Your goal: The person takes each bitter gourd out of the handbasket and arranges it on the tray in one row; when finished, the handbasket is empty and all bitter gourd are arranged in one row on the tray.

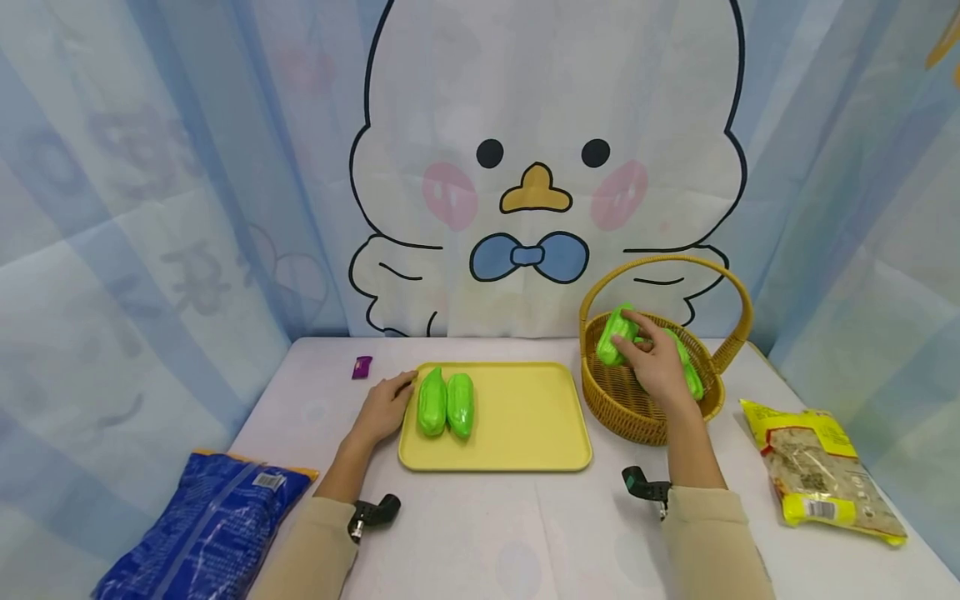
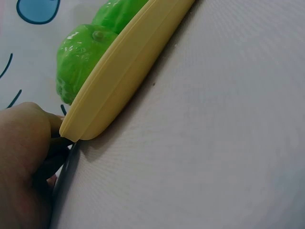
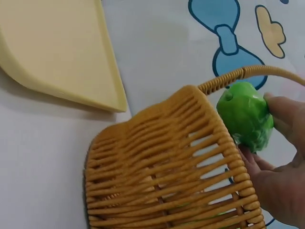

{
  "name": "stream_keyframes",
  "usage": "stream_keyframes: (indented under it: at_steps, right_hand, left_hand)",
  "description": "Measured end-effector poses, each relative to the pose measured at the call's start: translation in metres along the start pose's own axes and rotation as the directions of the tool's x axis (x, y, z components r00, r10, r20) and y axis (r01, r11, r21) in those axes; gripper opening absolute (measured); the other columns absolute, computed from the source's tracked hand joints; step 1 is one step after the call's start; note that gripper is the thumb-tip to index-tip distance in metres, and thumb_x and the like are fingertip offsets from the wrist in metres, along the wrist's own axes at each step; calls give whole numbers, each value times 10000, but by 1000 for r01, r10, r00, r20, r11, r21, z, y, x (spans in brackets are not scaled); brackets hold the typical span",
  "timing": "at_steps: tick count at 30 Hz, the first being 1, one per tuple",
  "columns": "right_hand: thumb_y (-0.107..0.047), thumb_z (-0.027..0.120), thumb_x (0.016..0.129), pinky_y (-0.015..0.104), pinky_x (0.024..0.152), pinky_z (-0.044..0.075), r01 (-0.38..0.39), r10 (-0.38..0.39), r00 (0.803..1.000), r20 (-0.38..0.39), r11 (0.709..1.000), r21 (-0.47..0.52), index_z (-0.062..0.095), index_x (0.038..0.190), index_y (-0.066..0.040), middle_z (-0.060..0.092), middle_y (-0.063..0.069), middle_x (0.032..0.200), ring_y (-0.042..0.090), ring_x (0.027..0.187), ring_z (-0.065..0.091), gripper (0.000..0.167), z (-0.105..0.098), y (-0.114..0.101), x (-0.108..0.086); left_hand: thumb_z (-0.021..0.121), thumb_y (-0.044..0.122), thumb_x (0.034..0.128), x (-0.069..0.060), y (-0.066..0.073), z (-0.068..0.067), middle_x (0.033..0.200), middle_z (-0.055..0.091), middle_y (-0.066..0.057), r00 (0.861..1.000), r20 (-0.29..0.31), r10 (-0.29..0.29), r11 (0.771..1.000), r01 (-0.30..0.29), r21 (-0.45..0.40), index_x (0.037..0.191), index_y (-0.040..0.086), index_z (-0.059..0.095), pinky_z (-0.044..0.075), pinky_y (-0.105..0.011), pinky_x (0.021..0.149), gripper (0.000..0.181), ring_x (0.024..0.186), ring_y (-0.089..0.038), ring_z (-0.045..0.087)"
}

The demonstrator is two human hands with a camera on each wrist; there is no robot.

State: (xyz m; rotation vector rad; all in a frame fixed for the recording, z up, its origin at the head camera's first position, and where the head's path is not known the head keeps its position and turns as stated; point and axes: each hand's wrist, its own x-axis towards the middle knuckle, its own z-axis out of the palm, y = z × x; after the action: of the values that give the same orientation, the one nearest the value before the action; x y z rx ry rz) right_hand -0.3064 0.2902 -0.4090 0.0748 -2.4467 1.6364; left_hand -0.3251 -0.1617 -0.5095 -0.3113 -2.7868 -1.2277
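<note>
My right hand [image 1: 660, 364] pinches a bright green, lumpy bitter melon [image 1: 616, 335] between thumb and fingers, over the left part of a wicker basket [image 1: 626, 422]. In the right wrist view, this bitter melon [image 3: 244, 114] shows just past the basket rim. More green pieces [image 1: 687, 367] lie in the basket, partly hidden by the hand. My left hand [image 1: 385, 408] rests at the upper left edge of a yellow tray [image 1: 525, 417], its fingers touching the rim. Two bitter melons, one left [image 1: 432, 402] and one right [image 1: 460, 405], lie side by side on the tray.
A small purple packet [image 1: 362, 367] lies behind the left hand. A large blue bag [image 1: 213, 525] is at the front left, and a yellow, partly clear bag [image 1: 821, 472] lies right of the basket. The basket's tall handle [image 1: 738, 304] arches above it. A printed curtain [image 1: 540, 100] hangs behind the table.
</note>
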Motion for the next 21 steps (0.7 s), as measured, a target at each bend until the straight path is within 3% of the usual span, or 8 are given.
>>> stream_keyframes:
  at_steps: [7,15,21]
  right_hand:
    - [-372,648,1036,190,720,547,55,-55,998,-5,998,-38,443,1590,-231,404,228,1483,217,1101,465,608,3,-6,-10]
    - [-318,710,1004,213,690,595,153,-153,988,-1,986,-71,530,1528,-167,482,211,1419,227,1005,532,574,3,-22,-16]
    - [-299,742,981,226,662,568,217,-215,976,27,970,-114,602,1460,-156,490,205,1390,248,999,539,519,9,-35,-21]
  left_hand:
    - [476,160,1101,0,1,2,1531,548,-198,1000,-10,3,1000,-3,-6,1503,13,530,188,-528,1324,431,1489,-383,442]
    - [468,164,1106,0,1,2,1544,536,-195,1000,-5,-7,1000,7,-11,1512,24,524,187,-519,1326,433,1499,-376,431]
    - [462,159,1108,-1,0,0,1545,533,-196,1000,-2,-6,1000,6,-3,1515,23,520,184,-519,1326,433,1497,-380,432]
